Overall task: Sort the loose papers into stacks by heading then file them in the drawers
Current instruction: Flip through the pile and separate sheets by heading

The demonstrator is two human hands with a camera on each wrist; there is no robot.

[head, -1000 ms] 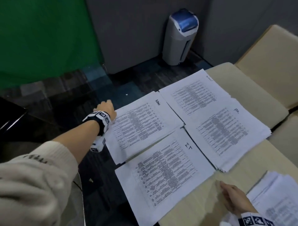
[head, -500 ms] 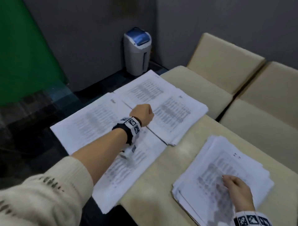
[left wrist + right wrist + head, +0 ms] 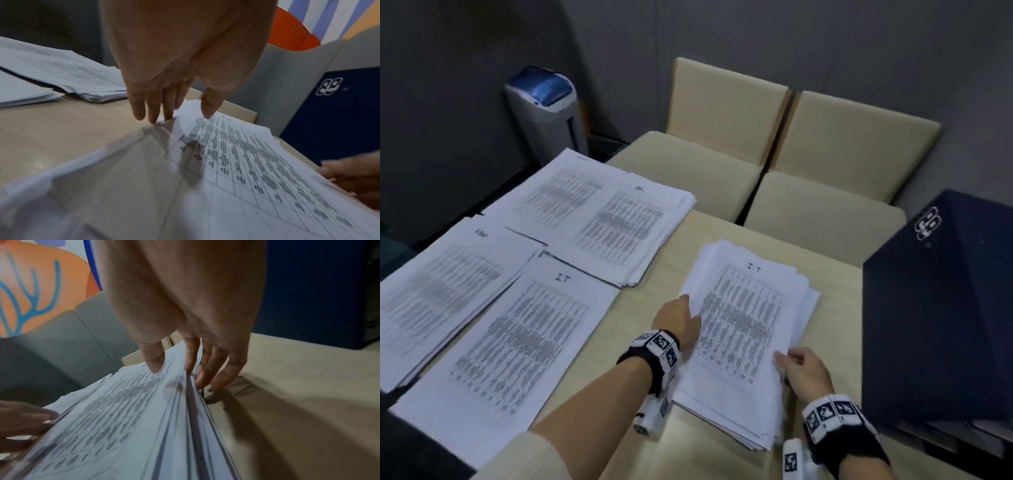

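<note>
An unsorted pile of printed sheets [image 3: 743,325] lies on the beige table [image 3: 839,325], its top sheet headed "IT". My left hand [image 3: 683,308] is at the pile's left edge, and in the left wrist view its thumb [image 3: 207,110] lies on the top sheet while its fingers [image 3: 152,113] meet that sheet's edge. My right hand [image 3: 787,363] grips the pile's right front edge, with the thumb [image 3: 154,360] on top and the fingers down the side. Sorted stacks lie to the left: IT [image 3: 517,342], Admin [image 3: 448,284], HR [image 3: 626,219] and a far one [image 3: 565,185].
A dark blue drawer cabinet [image 3: 941,308] stands on the table's right side, close to the pile. Two beige chairs [image 3: 842,144] face the table's far edge. A grey bin with a blue lid [image 3: 544,113] stands by the wall at the back left.
My head has turned right toward the unsorted pile. The left hand came back from the sorted stacks to the pile's left edge. The right hand shifted from the pile's top to its right edge.
</note>
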